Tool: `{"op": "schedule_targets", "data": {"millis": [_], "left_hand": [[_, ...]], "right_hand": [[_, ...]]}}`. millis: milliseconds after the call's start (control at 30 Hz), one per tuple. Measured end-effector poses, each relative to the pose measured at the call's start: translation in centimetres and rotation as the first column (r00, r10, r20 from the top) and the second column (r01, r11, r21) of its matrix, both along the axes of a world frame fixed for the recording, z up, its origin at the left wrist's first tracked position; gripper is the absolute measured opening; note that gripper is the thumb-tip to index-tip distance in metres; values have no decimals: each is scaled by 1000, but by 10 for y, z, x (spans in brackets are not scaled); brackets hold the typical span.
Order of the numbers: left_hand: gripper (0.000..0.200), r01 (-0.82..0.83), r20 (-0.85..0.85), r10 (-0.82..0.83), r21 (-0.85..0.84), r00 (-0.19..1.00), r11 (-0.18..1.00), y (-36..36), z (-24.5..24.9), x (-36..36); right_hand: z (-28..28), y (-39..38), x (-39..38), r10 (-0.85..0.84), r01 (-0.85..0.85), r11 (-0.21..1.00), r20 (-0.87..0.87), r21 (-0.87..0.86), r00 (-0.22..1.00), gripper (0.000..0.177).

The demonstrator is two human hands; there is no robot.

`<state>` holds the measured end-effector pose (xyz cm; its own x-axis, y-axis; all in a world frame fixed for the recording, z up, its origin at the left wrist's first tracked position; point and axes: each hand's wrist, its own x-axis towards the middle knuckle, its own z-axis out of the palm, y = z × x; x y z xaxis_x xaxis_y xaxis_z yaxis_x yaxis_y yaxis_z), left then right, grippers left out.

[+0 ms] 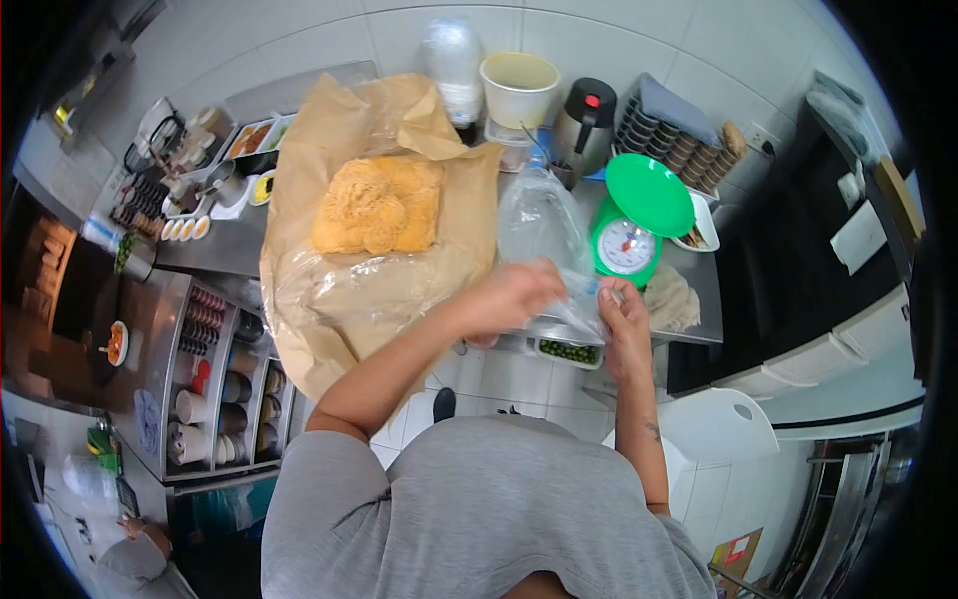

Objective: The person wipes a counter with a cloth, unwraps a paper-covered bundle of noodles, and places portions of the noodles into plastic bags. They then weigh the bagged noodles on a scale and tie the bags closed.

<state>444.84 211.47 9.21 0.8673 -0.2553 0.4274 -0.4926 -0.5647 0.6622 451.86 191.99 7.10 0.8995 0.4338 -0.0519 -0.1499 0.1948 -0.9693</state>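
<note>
A clear plastic bag (544, 220) lies on the steel counter, its near end drawn up between my hands. My right hand (624, 317) pinches that end just in front of the green scale (627, 245). Smeared by motion, my left hand (514, 298) is over the bag's near left side, its fingers too blurred to read. To the left, an orange crumbly slab (379, 205) rests on brown paper (289, 290) with clear film over parts of it.
A white tub (520, 85), a steel jug (584, 125) and stacked dark cups (649, 125) line the wall. A folded cloth (671, 302) lies by the scale. Below the counter edge sits a tray of green pieces (569, 351). Another person (135, 559) is at lower left.
</note>
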Motion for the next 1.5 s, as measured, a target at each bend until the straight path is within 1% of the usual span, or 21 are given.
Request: {"op": "schedule_targets", "data": {"millis": [33,67,100,133,167,233,300,400,467,633,733,800,867,933,1000,1067,1167,1267,1367,1400,1500], "left_hand": [[15,-114,-58,105,-174,993,978,31,3,-5],[16,-356,-177,326,-172,929,919,69,4,-9],[21,-589,202,553,259,808,766,111,10,-10],[21,-750,156,744,289,650,595,142,12,-11],[24,-847,282,827,388,486,365,171,4,-11],[29,-860,274,886,460,374,221,229,-20,-11],[34,-793,-23,878,418,478,443,275,-30,-6],[38,-861,70,877,245,475,447,277,22,-20],[36,-867,45,875,166,482,469,269,68,-32],[30,-782,6,783,49,622,621,257,149,-43],[24,-800,246,764,259,597,541,261,154,-42],[21,-797,218,794,390,567,461,263,132,-40],[18,-714,156,802,573,577,402,268,103,-37],[16,-727,166,770,497,616,475,273,81,-34],[16,-763,204,759,383,619,520,279,82,-31],[17,-787,229,759,293,609,543,286,94,-34],[19,-829,193,807,163,558,535,293,102,-41],[17,-827,191,805,97,562,554,295,82,-44],[14,-816,232,784,218,576,535,291,53,-44],[14,-836,192,816,189,546,515,291,50,-44],[14,-857,357,793,47,494,513,288,72,-46]], "right_hand": [[15,13,-10,-1,1,1000,18,11,1000,9],[22,23,-17,-7,7,1000,32,23,999,9],[21,31,-19,41,-42,999,51,9,998,10],[19,38,-19,91,-90,996,70,-9,993,11],[17,44,-20,140,-138,990,90,-29,986,11],[9,62,-29,223,-220,972,19,-76,975,9],[10,81,-35,262,-262,961,-11,-87,965,8],[7,99,-45,262,-262,963,-6,-64,965,10],[6,105,-45,257,-259,963,-38,-70,966,12],[1,127,-49,242,-244,966,-27,-88,970,13],[-8,144,-49,270,-247,951,108,-185,957,13],[-21,158,-44,296,-206,930,287,-306,911,14],[-15,186,-32,331,-147,920,522,-363,786,24],[-26,231,7,519,-271,838,537,-474,665,35],[-3,273,31,661,-532,685,117,-497,741,47],[-23,314,67,506,-313,809,319,-498,801,51],[-4,324,89,319,-179,861,229,-477,920,36],[0,313,99,361,-194,897,404,-397,841,28],[-2,298,92,218,-33,946,557,-322,802,28],[1,298,94,177,35,940,576,-338,798,29],[-16,292,99,99,201,895,617,-398,780,30]]}}
